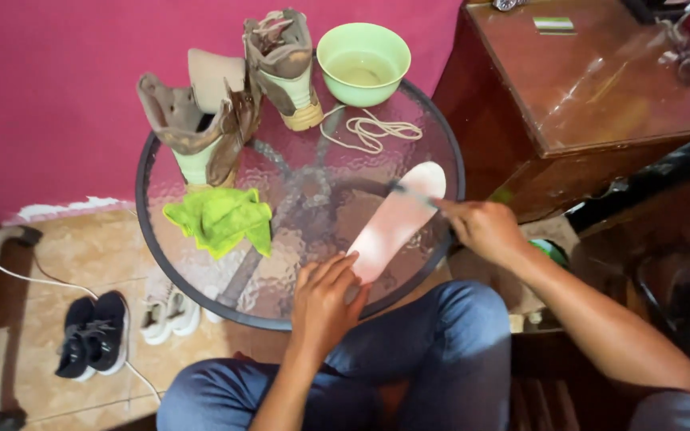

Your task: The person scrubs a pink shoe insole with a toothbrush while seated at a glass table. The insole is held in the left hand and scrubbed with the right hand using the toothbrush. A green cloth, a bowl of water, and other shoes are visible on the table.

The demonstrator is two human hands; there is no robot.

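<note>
A pale pink insole (397, 219) lies flat on the round glass table (201, 275), toward its right side. My left hand (325, 299) presses down on the insole's near end with the fingers spread. My right hand (485, 227) grips a thin brush (415, 194), blurred by motion, whose tip rests on the insole's far end. Two tan boots (225, 104) stand at the back of the table, unlaced.
A green bowl (363, 64) of water sits at the back, with a loose lace (377, 129) in front of it. A lime cloth (219, 217) lies left of centre. A dark wooden cabinet (592, 88) stands right. Black shoes (93, 334) and white shoes (168, 315) rest on the tiled floor.
</note>
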